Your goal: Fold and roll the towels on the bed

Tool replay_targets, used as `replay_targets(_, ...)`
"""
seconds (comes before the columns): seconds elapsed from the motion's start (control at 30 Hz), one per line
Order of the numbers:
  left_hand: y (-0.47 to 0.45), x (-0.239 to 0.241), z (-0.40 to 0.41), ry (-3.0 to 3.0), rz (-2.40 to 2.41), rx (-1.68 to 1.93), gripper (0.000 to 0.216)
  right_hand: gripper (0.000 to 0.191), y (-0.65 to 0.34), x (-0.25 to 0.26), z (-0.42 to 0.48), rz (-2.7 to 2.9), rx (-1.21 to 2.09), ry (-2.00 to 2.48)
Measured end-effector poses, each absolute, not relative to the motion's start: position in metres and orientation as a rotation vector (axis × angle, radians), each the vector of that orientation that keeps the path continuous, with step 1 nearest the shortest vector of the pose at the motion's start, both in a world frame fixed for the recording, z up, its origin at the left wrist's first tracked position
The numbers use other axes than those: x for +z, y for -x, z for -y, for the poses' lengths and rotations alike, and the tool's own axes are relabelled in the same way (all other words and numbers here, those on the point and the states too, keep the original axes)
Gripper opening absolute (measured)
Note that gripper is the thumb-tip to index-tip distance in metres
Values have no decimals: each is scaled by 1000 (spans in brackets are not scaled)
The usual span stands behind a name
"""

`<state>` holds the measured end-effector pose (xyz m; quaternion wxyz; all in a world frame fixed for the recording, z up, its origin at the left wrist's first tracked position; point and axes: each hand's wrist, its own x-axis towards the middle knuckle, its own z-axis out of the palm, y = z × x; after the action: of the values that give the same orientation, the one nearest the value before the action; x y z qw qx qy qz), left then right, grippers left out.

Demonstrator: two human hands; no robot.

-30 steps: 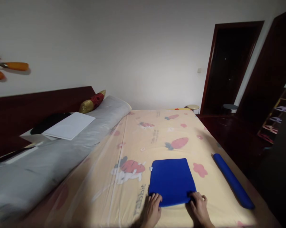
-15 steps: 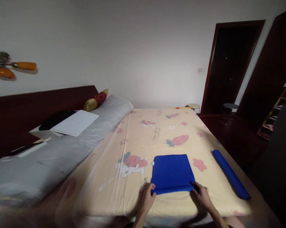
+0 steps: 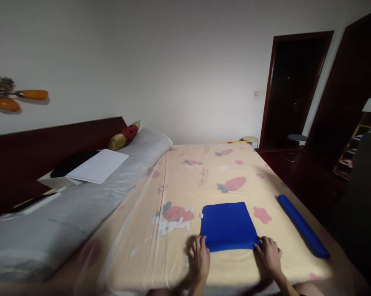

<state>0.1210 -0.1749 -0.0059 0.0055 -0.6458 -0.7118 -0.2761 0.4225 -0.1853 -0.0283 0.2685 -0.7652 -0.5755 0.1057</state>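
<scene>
Blue folded cloth (image 3: 226, 225) lies flat on the cartoon-print bed sheet (image 3: 203, 176), its near corners pinched by the left hand (image 3: 199, 255) and the right hand (image 3: 270, 254), a blue roll (image 3: 302, 231) well apart at right.

A dimly lit bedroom with a plain white wall (image 3: 173, 61). A bed (image 3: 203, 172) covered in a pale yellow sheet printed with carrots and rabbits fills the middle. A dark wooden headboard (image 3: 49, 144) runs along the left, a long grey bolster (image 3: 80, 197) beside it. A dark doorway (image 3: 293, 90) stands at right, two round stools near it.
</scene>
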Motion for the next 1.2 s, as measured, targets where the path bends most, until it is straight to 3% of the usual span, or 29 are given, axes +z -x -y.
replay_targets(0.2, -171, -21, 198, 2463, 1788, -856, 55, 32, -398, -29, 184, 1657, 135, 2020)
replay_targets(0.37, -164, -23, 196, 2654, 1763, -718, 53, 38, -394, -29, 186, 1955, 80, 1851)
replay_targets(0.63, -159, -20, 173, 2566, 1745, -652, 53, 52, -316, -15, 177, 2277, 407, 1445)
replay_targets(0.87, -90, -14, 169, 2419, 1929, -527, 48, 51, -387, -28, 154, 2112, 262, 1803)
replay_targets(1.0, -118, -19, 159, 2366, 2055, -540, 51, 53, -368, -35, 148, 2137, 218, 1812)
replay_targets(1.2, -159, -18, 139, 2739, 1766, -501, 57, 49, -325, -29, 141, 2230, 449, 1581)
